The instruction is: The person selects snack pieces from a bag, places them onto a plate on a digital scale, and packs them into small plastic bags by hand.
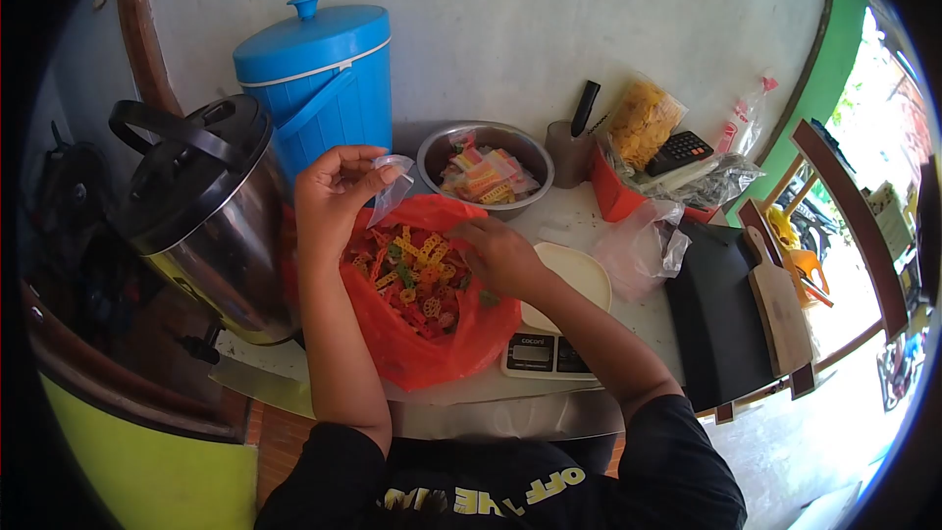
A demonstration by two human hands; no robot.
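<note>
Raised over the red plastic bag, my left hand (339, 186) pinches a small clear plastic bag (392, 192) between thumb and fingers. The red plastic bag (461, 353) lies with its mouth wide. Inside it are many small dry pieces (422, 275) in red, yellow, orange and green, some wheel-shaped and some ladder-shaped. My right hand (502, 257) is at the bag's right side, its curled fingers over the pieces. The fingertips are partly hidden, and anything between them does not show. Under my right forearm is a kitchen scale (545, 355) with a pale round plate (567, 285).
Behind stand a metal bowl (432, 162) of filled small packets and a blue lidded bucket (324, 118). A large steel container (216, 236) is at the left. To the right are a red basket (613, 194) with a calculator (679, 151), crumpled clear plastic (638, 250) and a black board-like object (721, 314).
</note>
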